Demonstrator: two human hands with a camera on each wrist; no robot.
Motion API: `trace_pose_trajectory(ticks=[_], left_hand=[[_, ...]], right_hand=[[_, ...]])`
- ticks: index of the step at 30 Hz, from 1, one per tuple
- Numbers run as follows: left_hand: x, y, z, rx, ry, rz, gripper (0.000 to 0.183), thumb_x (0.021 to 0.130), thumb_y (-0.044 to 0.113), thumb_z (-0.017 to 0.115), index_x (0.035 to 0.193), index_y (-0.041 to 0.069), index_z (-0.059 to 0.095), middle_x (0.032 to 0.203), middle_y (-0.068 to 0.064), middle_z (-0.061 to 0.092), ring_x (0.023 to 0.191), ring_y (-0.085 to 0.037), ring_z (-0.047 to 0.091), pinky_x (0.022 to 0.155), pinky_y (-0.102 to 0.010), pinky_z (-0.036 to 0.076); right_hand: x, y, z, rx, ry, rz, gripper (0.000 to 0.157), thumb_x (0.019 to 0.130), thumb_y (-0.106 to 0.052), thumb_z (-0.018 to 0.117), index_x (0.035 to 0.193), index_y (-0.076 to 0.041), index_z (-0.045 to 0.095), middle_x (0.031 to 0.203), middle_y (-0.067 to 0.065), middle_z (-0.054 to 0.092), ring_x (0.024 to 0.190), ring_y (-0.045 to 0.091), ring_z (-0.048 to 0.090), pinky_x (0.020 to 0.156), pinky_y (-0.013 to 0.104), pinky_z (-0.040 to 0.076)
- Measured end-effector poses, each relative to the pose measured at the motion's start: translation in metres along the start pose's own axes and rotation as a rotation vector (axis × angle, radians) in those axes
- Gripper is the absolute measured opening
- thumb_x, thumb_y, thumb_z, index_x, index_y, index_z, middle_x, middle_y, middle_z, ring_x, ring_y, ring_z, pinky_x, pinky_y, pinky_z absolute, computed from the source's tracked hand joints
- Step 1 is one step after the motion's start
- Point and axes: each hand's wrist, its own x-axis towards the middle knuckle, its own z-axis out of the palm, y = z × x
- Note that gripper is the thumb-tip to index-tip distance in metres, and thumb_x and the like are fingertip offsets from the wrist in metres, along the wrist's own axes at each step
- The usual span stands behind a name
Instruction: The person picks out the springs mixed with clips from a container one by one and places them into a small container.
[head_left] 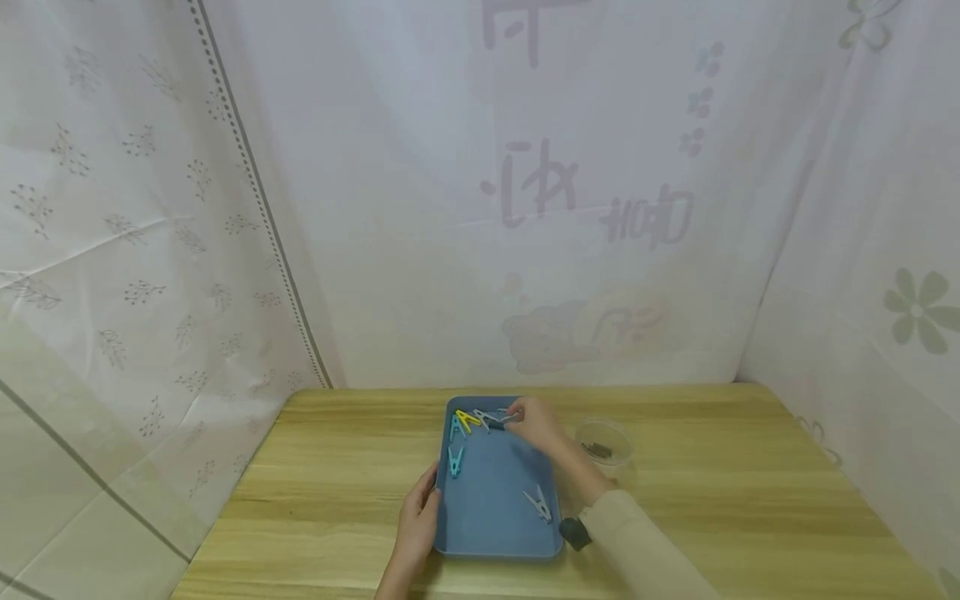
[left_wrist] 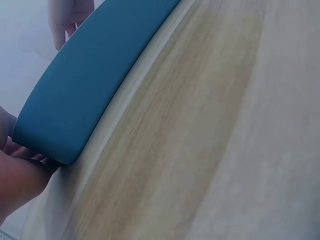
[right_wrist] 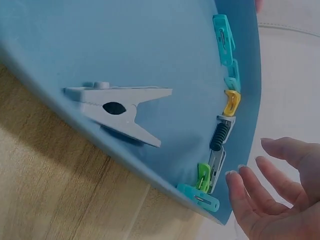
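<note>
A blue tray (head_left: 495,492) lies on the table, its left edge gripped by my left hand (head_left: 417,518). Over the far right corner is my right hand (head_left: 537,427); in the right wrist view its fingers are spread and slightly bent, holding nothing. Near those fingers, along the tray wall, lie a green clothespin (right_wrist: 203,177), a teal clothespin (right_wrist: 199,197) and a dark coiled piece (right_wrist: 219,136) beside grey clothespins. Farther left are a yellow clothespin (head_left: 467,420) and two teal ones. A grey clothespin (right_wrist: 117,107) lies alone at the tray's near right.
Right of the tray, a clear round dish (head_left: 627,446) holds small dark pieces (head_left: 597,450). A dark object (head_left: 575,533) sits by the right sleeve. The wooden table (head_left: 330,483) backs onto a pale printed curtain (head_left: 420,250).
</note>
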Motion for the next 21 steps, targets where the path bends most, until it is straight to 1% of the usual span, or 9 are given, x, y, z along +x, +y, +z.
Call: trace_pose_trajectory(ticks=[6, 12, 17, 20, 21], left_hand=[[0.000, 0.001, 0.000, -0.015, -0.006, -0.006, 0.048, 0.107, -0.005, 0.040, 0.154, -0.013, 0.040, 0.160, -0.036, 0.039, 0.151, -0.052, 0.034, 0.122, -0.064, 0.033], [0.001, 0.001, 0.002, 0.013, 0.003, 0.002, 0.048, 0.108, -0.004, 0.041, 0.155, -0.012, 0.041, 0.159, -0.035, 0.041, 0.150, -0.052, 0.036, 0.121, -0.063, 0.036], [0.000, 0.000, 0.002, 0.031, 0.016, -0.005, 0.048, 0.108, -0.002, 0.041, 0.155, -0.012, 0.040, 0.159, -0.036, 0.040, 0.149, -0.053, 0.037, 0.119, -0.064, 0.038], [0.000, -0.002, 0.002, 0.032, 0.025, -0.008, 0.048, 0.108, -0.002, 0.042, 0.155, -0.012, 0.040, 0.159, -0.035, 0.041, 0.149, -0.053, 0.038, 0.118, -0.064, 0.039], [0.000, -0.002, 0.003, 0.029, 0.027, -0.008, 0.048, 0.108, -0.002, 0.042, 0.155, -0.012, 0.041, 0.159, -0.035, 0.041, 0.149, -0.053, 0.038, 0.119, -0.064, 0.039]], right_hand=[[0.006, -0.002, 0.003, -0.022, -0.021, 0.011, 0.018, 0.091, 0.000, 0.075, 0.107, 0.009, 0.073, 0.099, 0.019, 0.076, 0.093, 0.035, 0.074, 0.080, 0.044, 0.064], [0.010, -0.003, 0.004, -0.079, -0.020, 0.019, 0.016, 0.090, -0.002, 0.076, 0.104, 0.007, 0.075, 0.097, 0.017, 0.076, 0.091, 0.032, 0.073, 0.078, 0.041, 0.063], [0.015, -0.001, 0.009, -0.052, -0.029, 0.048, 0.013, 0.089, 0.000, 0.078, 0.100, 0.007, 0.075, 0.096, 0.018, 0.075, 0.092, 0.032, 0.072, 0.080, 0.041, 0.064], [0.019, 0.003, 0.013, -0.049, -0.017, 0.045, 0.011, 0.087, 0.001, 0.079, 0.097, 0.005, 0.076, 0.093, 0.016, 0.075, 0.087, 0.029, 0.072, 0.078, 0.039, 0.064], [0.021, 0.007, 0.015, -0.055, -0.006, 0.025, 0.010, 0.086, 0.001, 0.079, 0.095, 0.004, 0.076, 0.090, 0.015, 0.074, 0.083, 0.026, 0.071, 0.074, 0.036, 0.063]])
